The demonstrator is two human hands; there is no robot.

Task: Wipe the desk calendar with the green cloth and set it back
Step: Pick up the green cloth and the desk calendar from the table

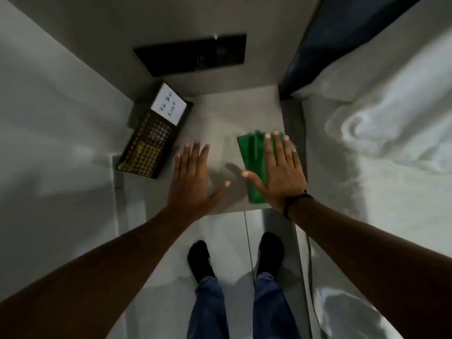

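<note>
A dark desk calendar (156, 133) with yellow date grids and a white "To Do List" panel stands tilted at the left of a small grey table (220, 113). A folded green cloth (253, 157) lies flat at the table's right side. My right hand (276, 172) rests palm down on the cloth with fingers spread, covering its right half. My left hand (193, 177) lies flat on the bare tabletop, fingers apart, just right of the calendar and apart from it. Neither hand grips anything.
White bedding (381, 133) lies to the right of the table and more white bedding (53, 133) to the left. A black panel (193, 55) is set in the wall behind. My feet in black socks (200, 258) stand on the pale floor below.
</note>
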